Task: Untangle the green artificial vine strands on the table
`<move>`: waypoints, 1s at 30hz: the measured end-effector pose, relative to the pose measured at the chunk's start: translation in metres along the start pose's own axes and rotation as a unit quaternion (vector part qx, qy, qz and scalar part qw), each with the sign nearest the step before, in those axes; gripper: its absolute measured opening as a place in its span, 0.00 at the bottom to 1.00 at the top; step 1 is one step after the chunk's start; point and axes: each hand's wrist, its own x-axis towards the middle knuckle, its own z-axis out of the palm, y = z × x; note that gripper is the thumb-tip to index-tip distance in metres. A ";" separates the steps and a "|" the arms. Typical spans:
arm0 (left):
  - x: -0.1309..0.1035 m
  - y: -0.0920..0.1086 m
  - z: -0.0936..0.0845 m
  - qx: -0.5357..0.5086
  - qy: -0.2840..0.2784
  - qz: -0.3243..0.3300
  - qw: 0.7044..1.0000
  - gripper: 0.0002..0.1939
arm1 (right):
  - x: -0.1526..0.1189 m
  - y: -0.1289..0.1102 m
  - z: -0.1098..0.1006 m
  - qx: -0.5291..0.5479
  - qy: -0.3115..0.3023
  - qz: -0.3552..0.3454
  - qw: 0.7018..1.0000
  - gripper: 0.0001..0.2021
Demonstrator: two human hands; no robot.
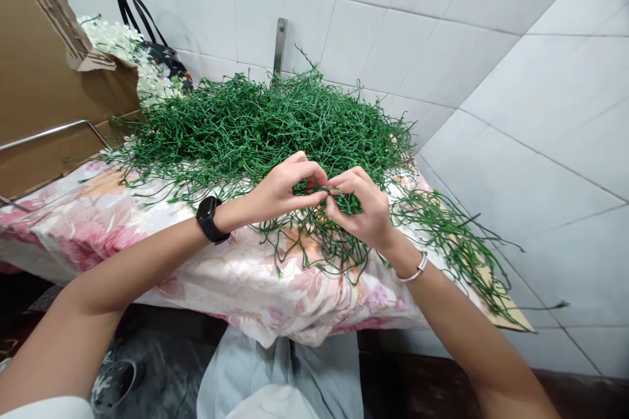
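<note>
My left hand (pixel 289 186), with a black watch on its wrist, pinches a thin green artificial stem (pixel 333 191) between thumb and fingertips. Close against it, my right hand (pixel 361 203) has its thumb and fingers on the same stem from the other side; a silver bangle circles that wrist. Both hands hover over the near edge of a big heap of green artificial stems (pixel 275 121). Loose stems (pixel 319 249) trail below my fingers onto the flowered cloth (pixel 211 288). Fingertips partly hide the pinched part.
At left stands an open cardboard box (pixel 44 72) beside a metal bar (pixel 54 133). White artificial flowers (pixel 152 78) and a dark bag (pixel 170 62) lie behind it. More stems (pixel 457 242) spread along the right edge. Tiled walls (pixel 417 46) close off the back and right.
</note>
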 end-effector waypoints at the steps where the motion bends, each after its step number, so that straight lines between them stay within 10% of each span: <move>1: 0.000 0.000 -0.001 -0.011 -0.001 -0.004 1.000 0.06 | 0.000 0.000 0.000 0.002 -0.002 0.004 1.000 0.12; 30: 0.001 -0.013 0.010 -0.212 -0.008 -0.150 0.966 0.02 | 0.002 -0.003 0.001 -0.071 -0.079 -0.002 0.994 0.09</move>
